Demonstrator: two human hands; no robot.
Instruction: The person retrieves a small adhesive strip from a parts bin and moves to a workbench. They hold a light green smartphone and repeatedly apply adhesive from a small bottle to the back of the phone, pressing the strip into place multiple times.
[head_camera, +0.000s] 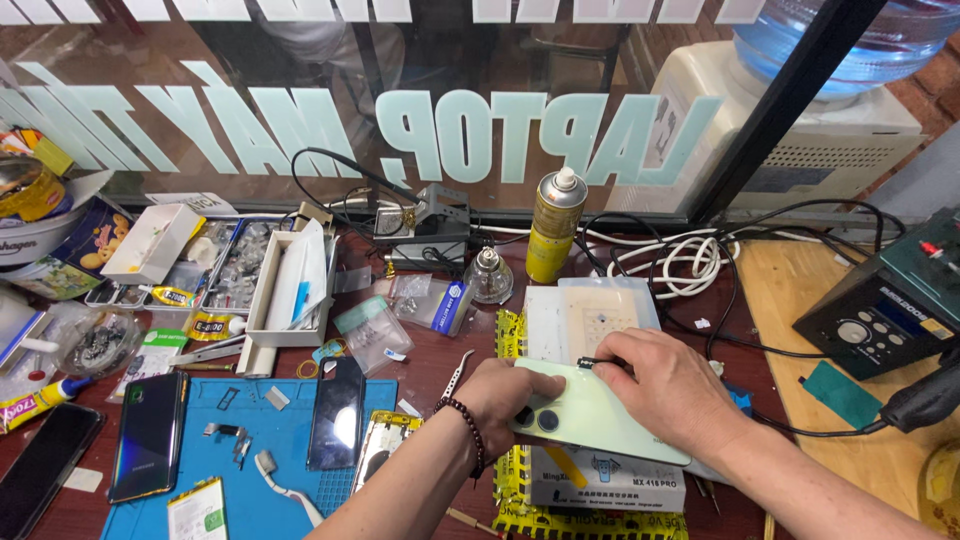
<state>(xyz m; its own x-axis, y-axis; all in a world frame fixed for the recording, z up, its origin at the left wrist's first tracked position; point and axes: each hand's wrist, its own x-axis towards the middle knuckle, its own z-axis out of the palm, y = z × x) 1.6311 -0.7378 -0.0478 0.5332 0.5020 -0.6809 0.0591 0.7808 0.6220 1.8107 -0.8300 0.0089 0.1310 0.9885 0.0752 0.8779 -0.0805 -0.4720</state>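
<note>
Phone back cover (600, 415), pale green with two dark camera rings near its left end, lies lower centre of the frame on a white box (610, 485) wrapped in yellow-and-black tape, tilted so its right end runs toward the lower right. The left hand (505, 395), with a dark bead bracelet (468, 432) at the wrist, curls its fingers against the cover's left edge by the camera rings, gripping it to steady it. The right hand (670, 385) rests across the top of the cover and pinches a small dark tool (592, 362) between thumb and forefinger, its tip at the cover's upper edge. Judging from this, the cover looks whole and is still being worked at one edge; whether it is already loose from the phone body or is being pressed on cannot be told, as the underside is hidden. Just behind the hands sits a white tray with a pale pad (595, 320), and beyond it a yellow spray can (553, 228) and a small glass bell-shaped bottle (489, 276). At lower left a blue work mat (250, 440) carries a dark phone (150, 435), a black screen panel (336, 412) and small loose parts. An open white box of packets (290, 290) stands left of centre, and a dark station with dials (885, 310) sits at the right edge, a tangle of white and black cables (690, 255) running behind it
</note>
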